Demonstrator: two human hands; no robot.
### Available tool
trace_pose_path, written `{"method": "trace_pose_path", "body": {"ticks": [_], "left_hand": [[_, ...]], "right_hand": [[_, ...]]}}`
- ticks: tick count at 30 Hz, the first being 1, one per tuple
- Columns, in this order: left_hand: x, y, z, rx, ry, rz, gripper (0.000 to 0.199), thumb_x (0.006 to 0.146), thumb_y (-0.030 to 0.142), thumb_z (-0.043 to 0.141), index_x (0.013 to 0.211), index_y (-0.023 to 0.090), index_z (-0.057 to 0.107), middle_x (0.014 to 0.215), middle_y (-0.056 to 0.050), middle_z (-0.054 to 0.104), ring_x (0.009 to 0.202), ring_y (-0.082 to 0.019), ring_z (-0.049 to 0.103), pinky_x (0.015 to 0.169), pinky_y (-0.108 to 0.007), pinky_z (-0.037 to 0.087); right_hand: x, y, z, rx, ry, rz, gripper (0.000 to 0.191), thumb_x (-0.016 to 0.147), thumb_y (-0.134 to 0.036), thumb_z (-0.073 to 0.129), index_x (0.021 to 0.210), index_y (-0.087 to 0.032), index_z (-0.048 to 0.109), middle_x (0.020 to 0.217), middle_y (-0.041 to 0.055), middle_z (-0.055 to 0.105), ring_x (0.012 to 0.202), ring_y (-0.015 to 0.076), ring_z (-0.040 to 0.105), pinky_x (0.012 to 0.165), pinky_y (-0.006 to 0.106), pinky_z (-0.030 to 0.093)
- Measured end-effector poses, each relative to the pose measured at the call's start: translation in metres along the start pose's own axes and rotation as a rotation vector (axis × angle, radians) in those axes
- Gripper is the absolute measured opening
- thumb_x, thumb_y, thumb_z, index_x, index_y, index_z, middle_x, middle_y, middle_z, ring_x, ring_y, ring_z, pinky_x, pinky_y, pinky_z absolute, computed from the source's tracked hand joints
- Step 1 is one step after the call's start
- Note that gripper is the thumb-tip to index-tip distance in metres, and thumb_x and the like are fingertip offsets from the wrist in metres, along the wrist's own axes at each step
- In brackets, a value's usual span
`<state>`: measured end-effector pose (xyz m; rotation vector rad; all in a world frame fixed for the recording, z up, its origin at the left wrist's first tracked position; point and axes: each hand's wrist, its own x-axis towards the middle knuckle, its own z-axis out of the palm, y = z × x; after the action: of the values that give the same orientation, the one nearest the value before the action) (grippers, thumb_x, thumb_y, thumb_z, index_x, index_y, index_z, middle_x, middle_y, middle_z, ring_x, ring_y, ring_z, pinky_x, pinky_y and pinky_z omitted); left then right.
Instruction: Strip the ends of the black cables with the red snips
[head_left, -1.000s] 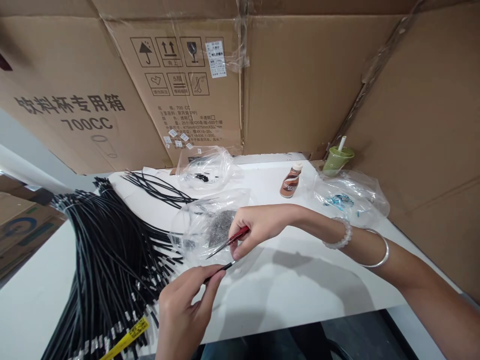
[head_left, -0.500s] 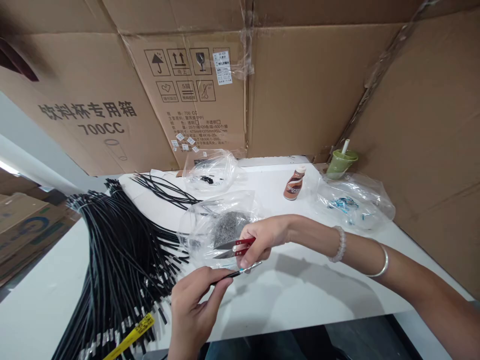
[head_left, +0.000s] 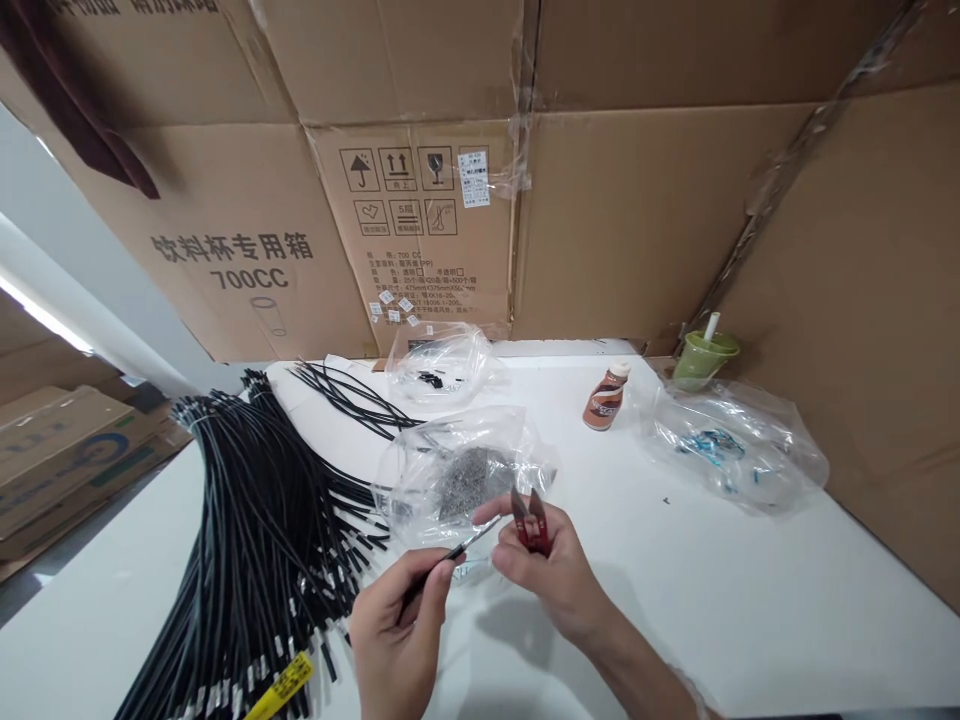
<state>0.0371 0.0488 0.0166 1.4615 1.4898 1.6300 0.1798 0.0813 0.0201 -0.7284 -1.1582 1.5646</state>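
Note:
My left hand (head_left: 397, 625) pinches a black cable (head_left: 454, 552) between thumb and fingertips, its thin silvery end pointing up and to the right. My right hand (head_left: 564, 583) grips red-handled thread snips (head_left: 534, 528), blades apart and pointing up, away from the cable. The right index finger reaches left beside the cable's bare end; whether it touches is unclear. Behind both hands lies a clear plastic bag (head_left: 405, 470) holding a grey mass of tiny pieces. To the left is a large bundle of black cables (head_left: 240, 530) with silvery ends.
A yellow tag (head_left: 283, 688) lies on the bundle. Farther back are loose black cables (head_left: 352, 402), a bag of small black parts (head_left: 450, 352) and a brown bottle (head_left: 606, 398). At right sit a bag with blue bits (head_left: 780, 450) and a green cup (head_left: 705, 357). Cardboard (head_left: 637, 220) walls the table's back.
My right hand has swung lower and turned, so the snips now point up instead of left. Its index finger has stretched toward the cable end. The view has shifted too.

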Motion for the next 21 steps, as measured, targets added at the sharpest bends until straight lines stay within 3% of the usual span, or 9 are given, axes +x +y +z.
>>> {"method": "trace_pose_path", "body": {"ticks": [3, 6, 11, 15, 18, 21], "left_hand": [[-0.005, 0.003, 0.003, -0.017, 0.065, -0.070, 0.022, 0.076, 0.037, 0.069, 0.063, 0.019, 0.072, 0.046, 0.003, 0.056, 0.039, -0.007, 0.044, 0.038, -0.016, 0.036], [-0.009, 0.002, 0.005, 0.032, 0.091, -0.031, 0.019, 0.078, 0.034, 0.068, 0.067, 0.019, 0.072, 0.049, 0.003, 0.058, 0.041, -0.008, 0.048, 0.040, -0.016, 0.040], [-0.008, -0.006, 0.007, 0.265, 0.091, 0.321, 0.006, 0.080, 0.017, 0.066, 0.080, 0.019, 0.072, 0.065, 0.000, 0.069, 0.053, -0.010, 0.061, 0.054, -0.018, 0.052], [-0.006, -0.008, 0.011, 0.377, 0.047, 0.521, 0.015, 0.079, 0.009, 0.066, 0.089, 0.019, 0.071, 0.071, -0.001, 0.072, 0.057, -0.011, 0.065, 0.059, -0.019, 0.054], [-0.006, -0.009, 0.010, 0.377, 0.044, 0.522, 0.015, 0.079, 0.009, 0.066, 0.089, 0.020, 0.072, 0.073, -0.002, 0.074, 0.060, -0.012, 0.066, 0.060, -0.020, 0.054], [-0.004, -0.010, 0.005, 0.319, 0.003, 0.370, 0.008, 0.081, 0.015, 0.066, 0.083, 0.018, 0.072, 0.068, -0.001, 0.072, 0.053, -0.010, 0.064, 0.053, -0.017, 0.053]], "right_hand": [[-0.002, 0.001, 0.014, -0.051, 0.146, -0.030, 0.029, 0.074, -0.044, 0.071, 0.077, -0.016, 0.065, 0.051, -0.0074, 0.028, 0.050, 0.0076, 0.025, 0.049, 0.024, 0.025], [-0.003, 0.005, 0.023, -0.058, 0.259, -0.009, 0.036, 0.074, -0.048, 0.070, 0.065, -0.016, 0.055, 0.056, -0.0031, 0.040, 0.056, 0.0098, 0.034, 0.053, 0.024, 0.032], [-0.004, 0.012, 0.026, -0.091, 0.380, -0.021, 0.041, 0.079, -0.050, 0.064, 0.063, -0.019, 0.042, 0.059, -0.0041, 0.032, 0.056, 0.0094, 0.029, 0.050, 0.023, 0.031], [-0.002, 0.011, 0.027, -0.117, 0.470, -0.038, 0.042, 0.080, -0.050, 0.062, 0.063, -0.020, 0.038, 0.061, -0.0042, 0.031, 0.055, 0.0093, 0.028, 0.050, 0.023, 0.034], [-0.003, 0.010, 0.025, -0.166, 0.476, -0.042, 0.041, 0.080, -0.049, 0.062, 0.063, -0.020, 0.040, 0.060, -0.0037, 0.034, 0.055, 0.0096, 0.032, 0.050, 0.023, 0.037], [-0.008, 0.010, 0.014, -0.291, 0.525, -0.166, 0.033, 0.083, -0.044, 0.062, 0.067, -0.019, 0.049, 0.057, -0.0049, 0.033, 0.052, 0.0090, 0.033, 0.045, 0.021, 0.033]]}}
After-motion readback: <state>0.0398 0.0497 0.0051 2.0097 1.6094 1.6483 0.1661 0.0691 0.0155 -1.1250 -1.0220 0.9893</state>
